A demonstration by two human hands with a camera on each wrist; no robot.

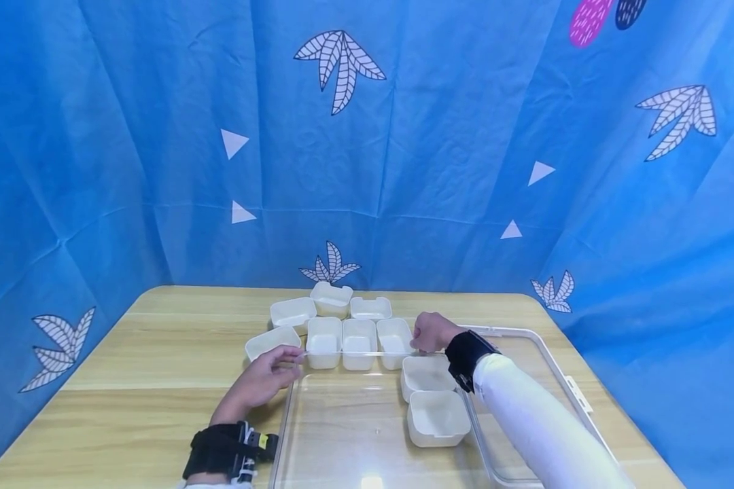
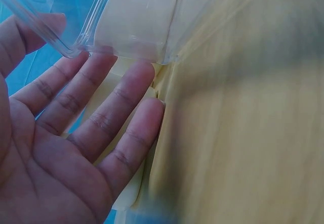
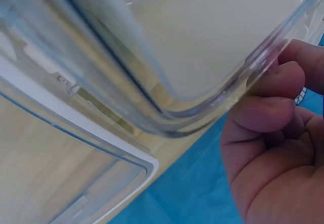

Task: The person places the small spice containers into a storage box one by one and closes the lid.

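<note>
A large clear plastic box (image 1: 355, 441) stands on the table before me. My left hand (image 1: 269, 377) holds its far left corner. In the left wrist view its fingertips (image 2: 144, 72) touch the rim, with the thumb across from them. Around the far right my right hand (image 1: 431, 333) pinches the rim between thumb and curled fingers. Two white bins, one nearer (image 1: 438, 418) and one farther (image 1: 427, 375), sit along the box's right side. Three more white bins (image 1: 359, 343) line up by the far wall; whether inside or behind it, I cannot tell.
A clear lid (image 1: 526, 401) with a white rim lies at the right, partly beneath my right sleeve. Several loose white bins, including one at the left (image 1: 273, 341) and one at the back (image 1: 331, 299), stand beyond the box. A blue patterned cloth (image 1: 379, 156) hangs behind the wooden table (image 1: 128, 367).
</note>
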